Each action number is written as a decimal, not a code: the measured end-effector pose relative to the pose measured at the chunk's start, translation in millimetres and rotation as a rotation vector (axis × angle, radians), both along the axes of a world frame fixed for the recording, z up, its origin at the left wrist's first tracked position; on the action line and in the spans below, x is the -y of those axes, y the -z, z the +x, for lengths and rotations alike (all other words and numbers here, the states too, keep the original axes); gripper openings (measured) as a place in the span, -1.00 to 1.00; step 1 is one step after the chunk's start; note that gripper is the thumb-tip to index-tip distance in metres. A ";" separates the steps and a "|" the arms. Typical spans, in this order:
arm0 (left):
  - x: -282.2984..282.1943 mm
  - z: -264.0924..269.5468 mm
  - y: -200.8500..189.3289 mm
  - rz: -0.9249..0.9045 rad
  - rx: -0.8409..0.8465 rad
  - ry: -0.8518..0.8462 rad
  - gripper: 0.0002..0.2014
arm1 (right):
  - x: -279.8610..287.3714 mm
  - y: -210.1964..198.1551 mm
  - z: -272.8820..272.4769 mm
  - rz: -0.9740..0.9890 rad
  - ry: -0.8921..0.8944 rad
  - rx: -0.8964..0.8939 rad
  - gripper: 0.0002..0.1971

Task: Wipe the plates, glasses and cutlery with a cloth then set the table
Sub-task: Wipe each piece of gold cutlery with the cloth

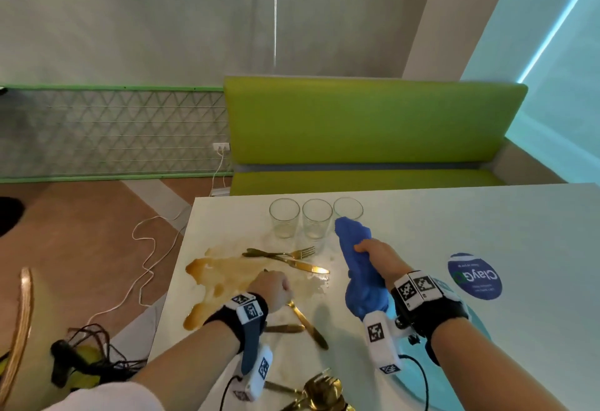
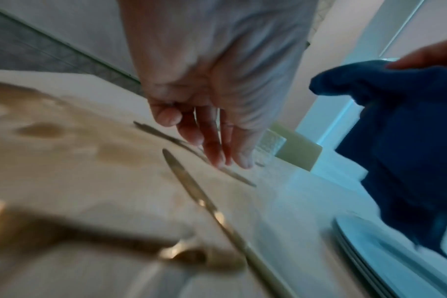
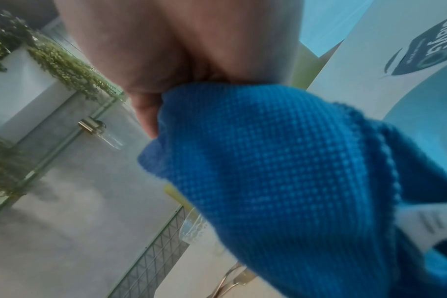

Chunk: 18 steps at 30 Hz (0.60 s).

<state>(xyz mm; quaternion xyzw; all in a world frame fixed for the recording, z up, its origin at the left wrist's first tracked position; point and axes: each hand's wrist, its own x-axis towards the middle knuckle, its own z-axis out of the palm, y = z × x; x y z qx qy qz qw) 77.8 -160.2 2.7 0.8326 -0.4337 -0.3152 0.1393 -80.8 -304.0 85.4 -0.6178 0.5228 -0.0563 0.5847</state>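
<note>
My right hand point(image 1: 373, 250) grips a bunched blue cloth point(image 1: 355, 264) above the white table point(image 1: 487, 216); in the right wrist view the cloth point(image 3: 281, 171) fills the frame under the fist point(image 3: 171, 84). My left hand point(image 1: 276, 285) hovers with relaxed, straight fingers point(image 2: 214, 149) just above a gold knife point(image 1: 306, 323), holding nothing. A gold fork and knife point(image 1: 285, 256) lie crossed further back. Three clear glasses point(image 1: 316, 219) stand in a row at the far edge. A stack of plates point(image 2: 355, 254) sits under my right forearm, mostly hidden.
A brown liquid spill point(image 1: 224, 276) spreads over the table's left part. More gold cutlery point(image 1: 321, 391) is piled at the near edge. A round blue sticker point(image 1: 474, 276) lies to the right. A green bench point(image 1: 373, 125) stands behind; cables point(image 1: 146, 248) trail on the floor at left.
</note>
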 end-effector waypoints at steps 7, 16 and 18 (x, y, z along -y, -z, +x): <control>65.6 54.0 0.4 0.088 0.222 -0.141 -0.70 | 43.7 19.0 13.6 -0.084 -0.156 -0.067 -0.87; 81.5 69.0 34.1 0.239 0.402 0.038 -0.66 | 61.9 30.5 15.0 0.000 -0.310 -0.051 -0.68; 84.1 71.3 35.6 0.205 0.443 0.056 -0.67 | 63.2 28.3 17.5 -0.037 -0.297 -0.050 -0.76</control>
